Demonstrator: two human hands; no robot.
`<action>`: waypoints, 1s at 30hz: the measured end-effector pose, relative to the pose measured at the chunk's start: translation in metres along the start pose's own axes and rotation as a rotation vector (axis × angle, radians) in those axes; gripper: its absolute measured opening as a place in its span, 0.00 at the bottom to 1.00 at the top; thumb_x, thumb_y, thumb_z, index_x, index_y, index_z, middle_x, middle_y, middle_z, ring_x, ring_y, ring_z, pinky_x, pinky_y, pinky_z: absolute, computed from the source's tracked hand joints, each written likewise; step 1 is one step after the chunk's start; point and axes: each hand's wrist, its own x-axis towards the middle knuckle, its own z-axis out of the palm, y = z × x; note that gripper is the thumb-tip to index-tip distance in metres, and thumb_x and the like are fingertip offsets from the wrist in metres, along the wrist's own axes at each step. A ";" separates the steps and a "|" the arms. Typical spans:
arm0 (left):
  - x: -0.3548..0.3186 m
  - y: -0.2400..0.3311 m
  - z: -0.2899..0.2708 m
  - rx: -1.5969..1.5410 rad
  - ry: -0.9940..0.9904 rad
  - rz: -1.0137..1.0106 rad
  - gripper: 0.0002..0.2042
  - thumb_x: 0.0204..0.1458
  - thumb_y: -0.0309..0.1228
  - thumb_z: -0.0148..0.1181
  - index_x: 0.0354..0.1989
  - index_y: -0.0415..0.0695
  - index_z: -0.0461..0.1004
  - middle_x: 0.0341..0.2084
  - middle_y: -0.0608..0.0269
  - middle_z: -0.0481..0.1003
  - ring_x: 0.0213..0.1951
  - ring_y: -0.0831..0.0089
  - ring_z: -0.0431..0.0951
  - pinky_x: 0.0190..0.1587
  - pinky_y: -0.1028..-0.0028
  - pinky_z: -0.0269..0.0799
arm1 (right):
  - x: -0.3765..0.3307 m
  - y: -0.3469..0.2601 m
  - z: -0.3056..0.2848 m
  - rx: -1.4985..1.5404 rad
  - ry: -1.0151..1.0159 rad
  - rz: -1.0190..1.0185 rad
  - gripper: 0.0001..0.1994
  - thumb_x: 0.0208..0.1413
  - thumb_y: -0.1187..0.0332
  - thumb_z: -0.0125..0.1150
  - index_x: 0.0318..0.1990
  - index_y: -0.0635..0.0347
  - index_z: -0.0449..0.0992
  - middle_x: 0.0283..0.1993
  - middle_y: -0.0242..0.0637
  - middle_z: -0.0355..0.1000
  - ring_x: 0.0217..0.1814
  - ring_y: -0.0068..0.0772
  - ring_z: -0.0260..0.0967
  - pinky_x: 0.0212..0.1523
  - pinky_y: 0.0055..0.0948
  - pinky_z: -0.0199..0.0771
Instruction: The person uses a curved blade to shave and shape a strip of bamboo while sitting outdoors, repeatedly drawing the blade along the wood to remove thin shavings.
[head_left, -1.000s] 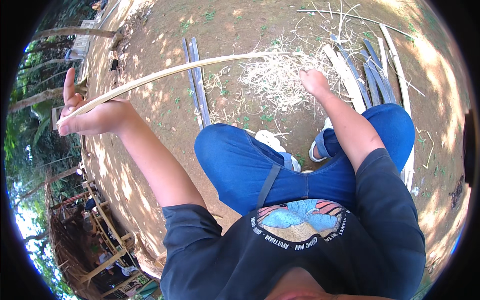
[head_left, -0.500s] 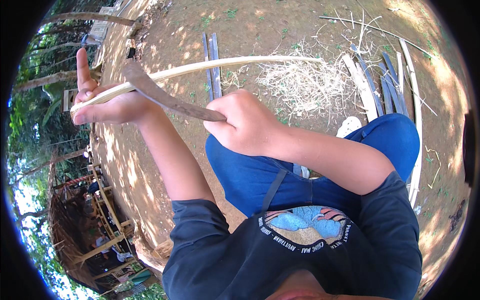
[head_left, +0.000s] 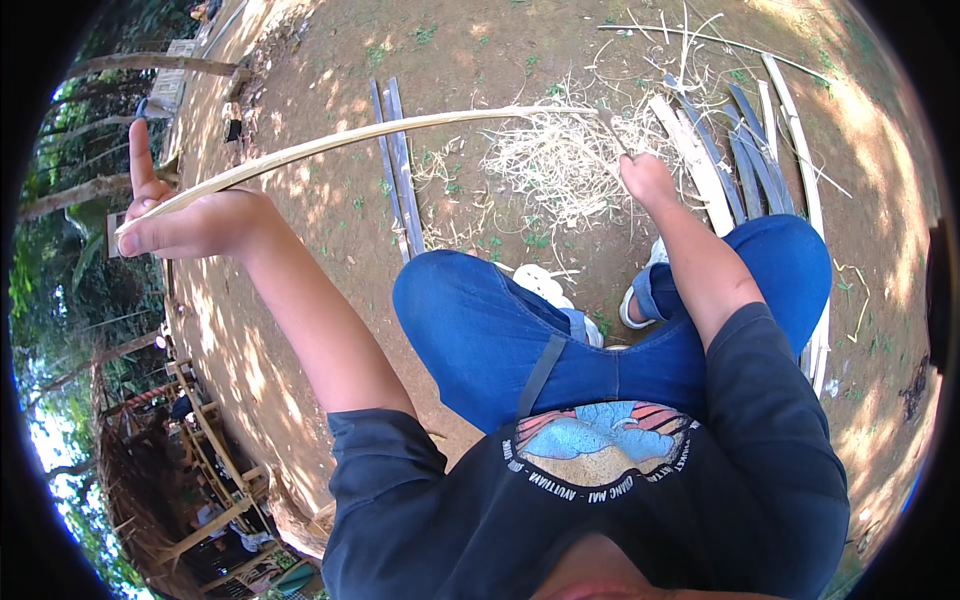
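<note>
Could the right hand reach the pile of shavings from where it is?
Probably yes: the right hand appears right beside the shavings, with nothing visibly blocking it, though it's gripping a brown tool.

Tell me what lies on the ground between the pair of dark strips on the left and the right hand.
The head view shows a pile of pale shavings, thinning toward the dark strips.
</note>
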 end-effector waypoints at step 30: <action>-0.005 -0.005 -0.013 0.038 0.052 0.024 0.29 0.65 0.60 0.19 0.26 0.47 0.48 0.43 0.33 0.77 0.49 0.62 0.78 0.56 0.70 0.66 | -0.098 -0.160 0.008 0.467 -0.252 -0.558 0.17 0.57 0.61 0.51 0.24 0.65 0.77 0.20 0.48 0.72 0.22 0.44 0.71 0.30 0.45 0.68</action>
